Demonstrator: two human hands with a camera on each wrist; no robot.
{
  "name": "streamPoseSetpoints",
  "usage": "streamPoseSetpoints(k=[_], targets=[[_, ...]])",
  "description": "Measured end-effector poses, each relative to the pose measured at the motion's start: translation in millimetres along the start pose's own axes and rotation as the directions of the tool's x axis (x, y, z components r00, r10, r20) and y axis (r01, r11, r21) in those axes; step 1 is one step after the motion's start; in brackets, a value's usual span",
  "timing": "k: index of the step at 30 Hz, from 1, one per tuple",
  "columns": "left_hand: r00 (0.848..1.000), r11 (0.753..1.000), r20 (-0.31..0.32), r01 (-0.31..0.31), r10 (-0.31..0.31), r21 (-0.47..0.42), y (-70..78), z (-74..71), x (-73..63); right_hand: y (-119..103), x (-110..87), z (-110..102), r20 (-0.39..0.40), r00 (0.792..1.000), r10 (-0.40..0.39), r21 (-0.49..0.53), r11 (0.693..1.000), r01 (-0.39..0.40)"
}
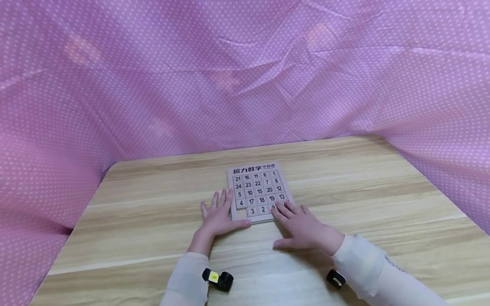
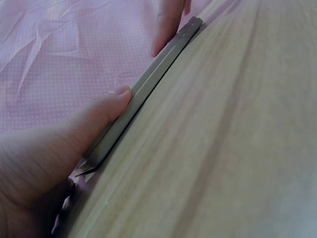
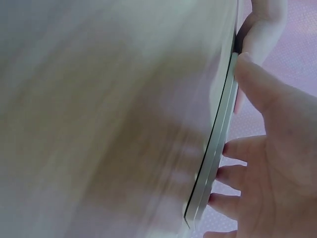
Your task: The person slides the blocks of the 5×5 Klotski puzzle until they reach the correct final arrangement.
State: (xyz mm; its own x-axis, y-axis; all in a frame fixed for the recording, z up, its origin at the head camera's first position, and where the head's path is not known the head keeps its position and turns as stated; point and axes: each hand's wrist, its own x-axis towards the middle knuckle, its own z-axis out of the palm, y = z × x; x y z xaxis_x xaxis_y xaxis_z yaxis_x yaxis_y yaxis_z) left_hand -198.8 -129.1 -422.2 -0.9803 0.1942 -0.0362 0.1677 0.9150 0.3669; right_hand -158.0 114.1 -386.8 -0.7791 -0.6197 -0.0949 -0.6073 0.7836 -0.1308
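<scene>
A flat number sliding puzzle (image 1: 262, 218) lies on the table in the head view, its numbered tiles (image 1: 259, 191) in rows under a printed title. The lower-left slot of the tile grid holds no tile. My left hand (image 1: 219, 217) lies along the board's left side with fingers extended, and its thumb touches the near edge. Over the lower-right corner, the fingertips of my right hand (image 1: 302, 227) rest on tiles and partly hide them; its thumb is spread toward me. Both wrist views show the board edge-on, with the left thumb (image 2: 106, 106) against its rim.
The wood-grain table (image 1: 153, 204) extends around the board on every side. A pink dotted cloth (image 1: 191, 85) hangs behind it and at both sides. Small black devices, a left one (image 1: 226, 281) and a right one (image 1: 335, 279), sit by the wrists.
</scene>
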Motion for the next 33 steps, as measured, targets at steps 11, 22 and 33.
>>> streamPoseSetpoints(k=[11, 22, 33], targets=[[1.0, 1.0, -0.005, 0.005, -0.005, 0.011, 2.8, 2.5, -1.5, -11, 7.5, 5, -0.01, 0.999, -0.036, -0.01, 0.999, 0.036], [1.0, 1.0, -0.011, 0.008, -0.008, 0.005, 5.6, 2.6, -4.1, -14, 9.1, 3, -0.003, 0.999, -0.05, -0.022, 0.999, 0.05], [1.0, 1.0, -0.015, 0.008, -0.008, 0.008, 5.5, 2.7, -4.3, 2, 10.0, -2, 0.005, 1.0, 0.025, 0.011, 1.0, -0.025]])
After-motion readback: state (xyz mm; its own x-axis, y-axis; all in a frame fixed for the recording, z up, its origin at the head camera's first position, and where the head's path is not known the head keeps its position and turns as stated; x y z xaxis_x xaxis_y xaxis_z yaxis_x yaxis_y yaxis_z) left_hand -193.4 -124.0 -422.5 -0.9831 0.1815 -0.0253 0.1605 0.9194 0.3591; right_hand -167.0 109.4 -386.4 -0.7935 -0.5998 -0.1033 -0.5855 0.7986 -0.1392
